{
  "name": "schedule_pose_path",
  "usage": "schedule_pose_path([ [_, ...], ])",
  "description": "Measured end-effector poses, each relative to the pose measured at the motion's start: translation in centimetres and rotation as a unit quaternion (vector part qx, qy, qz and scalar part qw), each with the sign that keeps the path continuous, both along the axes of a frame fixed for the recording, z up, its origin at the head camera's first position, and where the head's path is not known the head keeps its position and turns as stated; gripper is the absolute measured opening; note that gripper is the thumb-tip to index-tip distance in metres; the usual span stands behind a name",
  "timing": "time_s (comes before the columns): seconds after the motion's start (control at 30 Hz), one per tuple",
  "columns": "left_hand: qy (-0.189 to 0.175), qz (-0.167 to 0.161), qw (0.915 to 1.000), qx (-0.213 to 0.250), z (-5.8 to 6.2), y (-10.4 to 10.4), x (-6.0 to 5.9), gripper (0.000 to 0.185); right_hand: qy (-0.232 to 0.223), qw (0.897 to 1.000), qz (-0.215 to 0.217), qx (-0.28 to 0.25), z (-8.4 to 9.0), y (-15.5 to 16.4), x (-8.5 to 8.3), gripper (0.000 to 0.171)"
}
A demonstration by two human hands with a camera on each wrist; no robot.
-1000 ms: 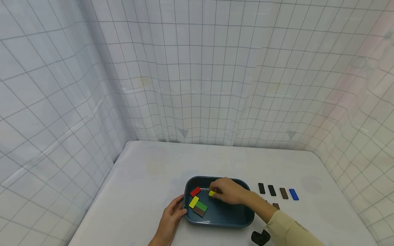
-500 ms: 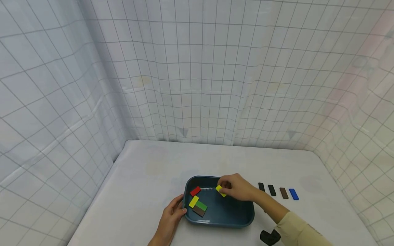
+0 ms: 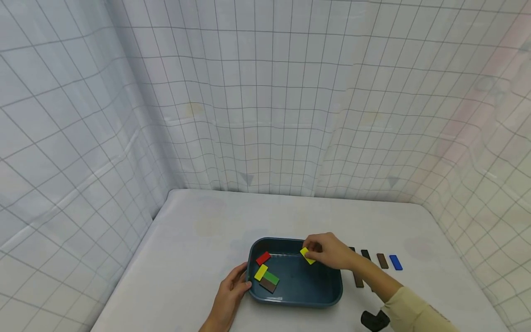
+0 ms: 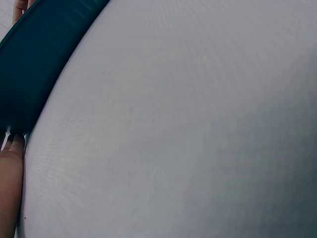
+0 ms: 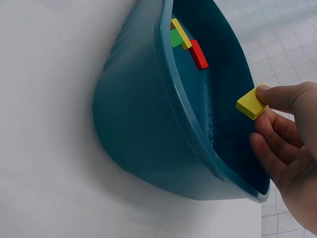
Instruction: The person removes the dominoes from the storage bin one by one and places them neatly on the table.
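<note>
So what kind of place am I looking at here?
Most likely a staged recording booth, not a home or workshop: gridded white curtains enclose a white table, which carries only a blue tray and small coloured blocks.

Surface (image 3: 199,230) behind the tray (image 3: 296,299) lies open; a row of blocks (image 3: 381,260) crowds its right side.

1. We see the dark teal plastic tray (image 3: 295,295) on the white table (image 3: 199,230), four flat blocks (image 3: 265,273) in its left part.
2. Right of it (on the table) lies a row of small flat tiles (image 3: 381,261).
</note>
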State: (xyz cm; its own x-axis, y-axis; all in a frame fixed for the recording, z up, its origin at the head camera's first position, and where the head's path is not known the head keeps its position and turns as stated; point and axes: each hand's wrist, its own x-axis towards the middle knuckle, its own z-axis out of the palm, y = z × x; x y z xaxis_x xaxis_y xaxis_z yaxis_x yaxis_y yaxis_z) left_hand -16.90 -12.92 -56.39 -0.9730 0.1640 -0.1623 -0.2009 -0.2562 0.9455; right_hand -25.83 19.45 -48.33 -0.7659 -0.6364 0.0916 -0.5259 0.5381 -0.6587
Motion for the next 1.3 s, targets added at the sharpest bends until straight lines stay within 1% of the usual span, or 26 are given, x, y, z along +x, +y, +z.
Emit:
schedule_pose_path([
  [0.3, 0.004, 0.001, 1.0, -0.001, 0.0, 0.0, 0.0, 0.059, -0.002, 1.0, -0.015, -0.006, 0.3, 1.2, 0.4, 0.012],
  [0.5, -0.002, 0.004, 1.0, -0.005, 0.1, 0.1, 0.0, 0.059, 0.012, 1.0, -0.023, -0.012, 0.4, 2.2, 0.8, 0.01],
  [0.7, 0.0, -0.001, 1.0, -0.001, 0.0, 0.1, 0.0, 0.059, -0.001, 0.999, -0.047, -0.017, 0.4, 3.8, 1.4, 0.012],
  [0.9, 0.01, -0.003, 0.9999, 0.011, -0.1, 0.2, 0.1, 0.062, 0.007, 0.997, -0.064, -0.038, 0.2, 5.6, 2.0, 0.014],
  [0.97, 0.01, -0.004, 0.9999, 0.012, -0.1, 0.2, 0.1, 0.061, -0.003, 0.996, -0.078, -0.048, 0.1, 6.3, 2.2, 0.014],
  [1.07, 0.009, -0.007, 0.9999, 0.01, -0.1, 0.2, 0.0, 0.061, -0.032, 0.992, -0.105, -0.055, -0.2, 7.4, 2.5, 0.014],
  [1.3, 0.003, -0.003, 1.0, 0.004, -0.1, 0.0, 0.1, 0.061, -0.071, 0.985, -0.143, -0.073, -1.0, 9.6, 3.3, 0.02],
])
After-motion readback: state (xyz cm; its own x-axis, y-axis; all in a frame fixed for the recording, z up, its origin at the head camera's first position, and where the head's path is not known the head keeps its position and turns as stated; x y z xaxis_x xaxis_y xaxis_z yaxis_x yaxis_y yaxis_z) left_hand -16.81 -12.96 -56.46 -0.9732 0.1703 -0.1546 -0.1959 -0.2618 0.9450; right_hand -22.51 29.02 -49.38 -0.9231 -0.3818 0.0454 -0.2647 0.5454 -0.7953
